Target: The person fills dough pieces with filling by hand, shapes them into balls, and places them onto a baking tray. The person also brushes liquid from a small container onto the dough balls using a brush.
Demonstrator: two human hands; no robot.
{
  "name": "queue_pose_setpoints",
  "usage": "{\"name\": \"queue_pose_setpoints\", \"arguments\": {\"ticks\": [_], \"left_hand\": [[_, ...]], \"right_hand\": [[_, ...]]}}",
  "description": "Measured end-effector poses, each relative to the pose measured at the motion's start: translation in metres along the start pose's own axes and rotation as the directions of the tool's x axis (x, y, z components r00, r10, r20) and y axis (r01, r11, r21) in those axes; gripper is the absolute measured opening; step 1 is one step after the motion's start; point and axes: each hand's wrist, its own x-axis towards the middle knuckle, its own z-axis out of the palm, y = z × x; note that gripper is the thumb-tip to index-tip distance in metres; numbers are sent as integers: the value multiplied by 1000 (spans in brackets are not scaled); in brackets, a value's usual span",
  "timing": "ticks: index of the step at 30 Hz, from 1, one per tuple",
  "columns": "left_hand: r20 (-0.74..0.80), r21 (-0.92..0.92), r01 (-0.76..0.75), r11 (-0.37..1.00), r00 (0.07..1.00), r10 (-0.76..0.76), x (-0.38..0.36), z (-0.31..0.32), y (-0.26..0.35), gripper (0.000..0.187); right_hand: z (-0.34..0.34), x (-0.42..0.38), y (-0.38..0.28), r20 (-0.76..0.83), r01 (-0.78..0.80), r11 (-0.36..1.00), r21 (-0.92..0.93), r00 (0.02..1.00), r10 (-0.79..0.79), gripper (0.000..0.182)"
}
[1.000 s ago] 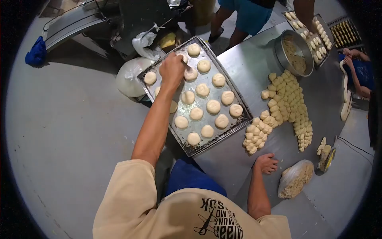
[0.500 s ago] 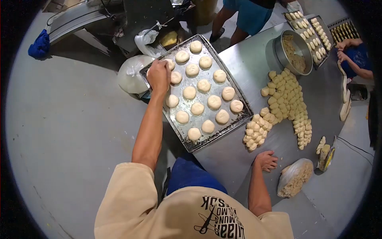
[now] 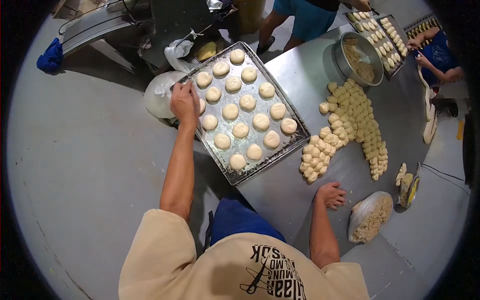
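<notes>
My left hand (image 3: 184, 104) is over the left edge of a dark-rimmed baking tray (image 3: 249, 176), its fingers curled down at the corner. What lies under the fingertips is hidden. Rows of round, flattened dough pieces (image 3: 230, 111) fill the tray, and one beside my wrist is partly covered. On the metal table (image 3: 280, 192), my right hand (image 3: 331, 195) rests with fingers spread, holding nothing. Just beyond it is a spread of small dough balls (image 3: 350, 112), touching one another.
A round metal pan (image 3: 378, 75) holds crumbly filling. Near my right hand sits a plastic bag of crumbly filling (image 3: 371, 217). Trays of shaped dough (image 3: 394, 35) stand at the far right, where a person in blue (image 3: 440, 55) works. Another person (image 3: 312, 20) stands behind the table.
My left hand has shifted left, from over the dough pieces to the tray's edge, uncovering one piece. The view has shifted slightly. My right hand stays on the table.
</notes>
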Motion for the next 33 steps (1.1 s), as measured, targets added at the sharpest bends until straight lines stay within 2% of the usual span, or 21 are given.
{"name": "queue_pose_setpoints", "arguments": {"ticks": [3, 6, 7, 10, 11, 14, 15, 16, 18, 19, 21, 22, 24, 26, 27, 30, 31, 33], "left_hand": [[144, -134, -79, 988, 985, 98, -18, 17, 14, 11], [134, -118, -182, 976, 971, 198, -27, 19, 8, 12], [156, -26, -80, 996, 984, 83, -28, 13, 14, 12], [253, -62, -77, 995, 963, 90, -33, 28, 16, 12], [252, -4, -137, 991, 959, 134, -39, 28, 14, 13], [176, -139, -47, 989, 982, 72, -44, -2, 59, 12], [175, -128, -109, 986, 976, 131, -54, -2, 67, 11], [269, -60, -186, 981, 943, 195, -76, 10, 71, 11], [349, -63, -94, 994, 931, 110, -92, 12, 65, 13], [270, -59, -68, 996, 960, 81, -97, 2, 64, 16], [352, -15, -50, 999, 935, 52, -83, 10, 79, 14], [395, 14, -42, 999, 918, 33, -82, 15, 79, 14], [365, -8, -68, 998, 929, 66, -111, 0, 78, 13], [292, -50, -115, 992, 948, 125, -113, -15, 83, 11], [266, -96, -88, 991, 958, 111, -114, -26, 95, 10], [314, -91, -125, 988, 938, 148, -145, -28, 101, 11], [278, -173, -155, 973, 940, 199, -149, -20, 94, 11], [287, -143, -170, 975, 936, 205, -159, -22, 89, 10]], "right_hand": [[9, 5, 3, -19, -8, 1000, -6, 1000, 8, 59], [12, -2, 8, -47, 8, 1000, 18, 999, -7, 59], [11, -4, 6, -35, 6, 1000, 19, 999, -5, 59], [9, -3, 8, -13, 0, 1000, 17, 1000, 1, 59], [6, -2, 15, -3, 2, 1000, 14, 1000, -2, 59], [7, 5, -3, -23, 1, 999, 47, 1000, 0, 59], [9, 4, -3, -33, 0, 999, 45, 999, 2, 59], [6, 4, -3, -8, -2, 999, 50, 1000, 2, 60], [1, 2, 1, 44, -8, 998, 65, 999, 6, 63], [-2, -2, 4, 74, -4, 999, 54, 997, 0, 62], [-7, 2, 2, 116, -6, 999, 50, 993, 0, 61], [-1, 4, -6, 57, -3, 998, 59, 998, -1, 62], [11, 3, 6, -43, 10, 999, 40, 999, -8, 63], [12, -1, 7, -34, 15, 999, 50, 999, -14, 62], [10, 0, 4, -32, 14, 998, 60, 999, -12, 62], [10, 4, 6, -43, 14, 997, 70, 999, -11, 62], [1, 1, 5, 2, 9, 997, 81, 1000, -9, 64], [-12, -2, 8, 94, -5, 994, 108, 996, -5, 68]]}}
